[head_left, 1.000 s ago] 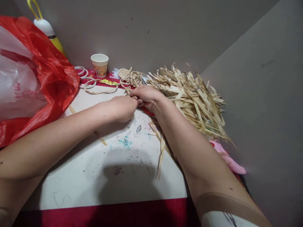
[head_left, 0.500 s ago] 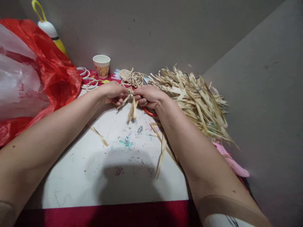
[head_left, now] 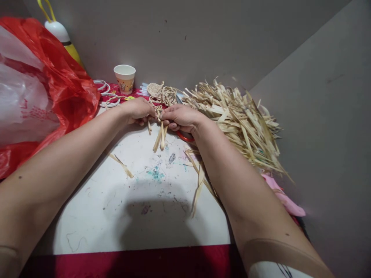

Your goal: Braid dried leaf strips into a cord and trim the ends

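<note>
My left hand [head_left: 140, 111] is closed in a pinch on the dried husk strips at the near end of a twisted husk cord. Close beside it, my right hand [head_left: 181, 117] pinches the same strips, thumb and forefinger together. Loose strip ends [head_left: 160, 139] hang toward me below the fingers. Just beyond the hands lies the coiled husk cord [head_left: 165, 95], partly wound into a flat round. Under my right hand a red scissor handle [head_left: 185, 136] shows, the rest mostly hidden. The exact grip between the fingertips is too small to make out.
A heap of dried husk strips [head_left: 237, 123] lies at the right. A paper cup [head_left: 125, 79], white rings [head_left: 111, 101] and clear sticks [head_left: 143, 89] stand or lie at the back. A red plastic bag [head_left: 69, 88] and a yellow-white bottle [head_left: 62, 36] fill the left. Pink cloth [head_left: 285, 199] lies right.
The strip end under my left hand has swung from slanting left to hanging nearly straight down. The fingers have shifted slightly; both hands keep their pinch.
</note>
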The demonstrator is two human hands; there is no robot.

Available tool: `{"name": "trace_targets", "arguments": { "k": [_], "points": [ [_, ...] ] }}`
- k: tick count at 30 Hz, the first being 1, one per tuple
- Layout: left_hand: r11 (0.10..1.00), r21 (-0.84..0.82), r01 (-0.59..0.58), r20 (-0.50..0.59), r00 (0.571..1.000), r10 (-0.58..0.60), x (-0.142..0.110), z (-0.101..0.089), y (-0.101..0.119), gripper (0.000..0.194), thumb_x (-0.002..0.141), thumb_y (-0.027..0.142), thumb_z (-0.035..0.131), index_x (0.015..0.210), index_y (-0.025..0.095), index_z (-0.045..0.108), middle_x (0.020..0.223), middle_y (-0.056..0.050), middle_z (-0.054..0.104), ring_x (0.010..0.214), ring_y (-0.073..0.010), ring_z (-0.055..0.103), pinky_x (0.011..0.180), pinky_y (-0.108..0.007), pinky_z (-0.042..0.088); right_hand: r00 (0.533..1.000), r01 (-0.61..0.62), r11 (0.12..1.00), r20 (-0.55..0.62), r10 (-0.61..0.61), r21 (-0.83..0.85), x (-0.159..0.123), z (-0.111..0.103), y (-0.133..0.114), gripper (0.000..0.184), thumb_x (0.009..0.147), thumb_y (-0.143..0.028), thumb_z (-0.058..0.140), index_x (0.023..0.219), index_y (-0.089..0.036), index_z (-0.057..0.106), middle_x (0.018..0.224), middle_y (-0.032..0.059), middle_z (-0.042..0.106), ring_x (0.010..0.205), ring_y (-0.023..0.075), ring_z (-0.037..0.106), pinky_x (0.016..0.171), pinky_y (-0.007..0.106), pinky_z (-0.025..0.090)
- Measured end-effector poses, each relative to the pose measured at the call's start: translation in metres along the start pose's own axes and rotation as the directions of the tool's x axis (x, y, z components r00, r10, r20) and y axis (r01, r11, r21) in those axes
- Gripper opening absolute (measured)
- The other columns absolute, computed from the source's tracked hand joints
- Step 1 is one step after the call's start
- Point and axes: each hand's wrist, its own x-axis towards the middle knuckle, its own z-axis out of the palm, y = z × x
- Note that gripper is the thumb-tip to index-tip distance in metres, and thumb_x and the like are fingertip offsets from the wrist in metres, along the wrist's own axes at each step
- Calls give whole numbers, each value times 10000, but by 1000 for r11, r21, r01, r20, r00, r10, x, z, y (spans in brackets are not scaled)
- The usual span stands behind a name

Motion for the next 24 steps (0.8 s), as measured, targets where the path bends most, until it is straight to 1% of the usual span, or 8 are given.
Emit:
{"name": "trace_targets", "arguments": {
  "k": [5,10,14,18,21,24],
  "points": [
    [999,48,-9,-11,1000,10,1,2,-1,266,728,87,589,509,154,454,455,41,400,386,-35,322,468,-229,209,993,37,972,-100,-62,-234,0,4,2,258,791,-115,618,584,-168,475,457,-41,440,349,34,305,354,194,194],
    [999,51,-6,8,1000,5,2,1,-1,272,706,118,637,507,158,455,430,48,385,365,-26,289,429,-222,184,979,51,901,-155,-129,-431,-2,6,1,284,799,-130,591,554,-176,455,464,-40,433,390,55,334,411,218,241],
    [999,37,-2,25,1000,1,3,0,-3,263,698,140,667,514,157,481,424,50,399,351,-25,299,407,-215,195,970,61,813,-157,-185,-579,-6,8,-2,247,805,-158,580,585,-175,467,483,-38,444,432,72,361,456,226,273],
    [999,43,15,39,999,-17,3,-2,-4,187,674,179,711,558,142,570,412,56,397,343,-23,291,393,-210,187,962,56,711,-154,-227,-701,-8,10,-5,215,809,-180,576,620,-173,474,488,-45,425,464,83,371,490,231,271],
    [999,38,19,62,998,-22,0,-2,-2,148,686,189,709,589,127,616,408,56,394,339,-18,272,385,-206,168,954,53,629,-147,-261,-776,-7,12,-7,197,814,-171,560,632,-170,484,496,-47,411,499,91,371,518,236,269],
    [999,28,26,78,997,-28,-1,-3,-1,142,695,196,709,604,123,627,399,61,380,341,-17,269,384,-197,163,941,73,555,-127,-312,-829,-5,12,-7,199,812,-159,548,622,-164,490,524,-41,412,527,92,356,530,239,265]
  ]
}}
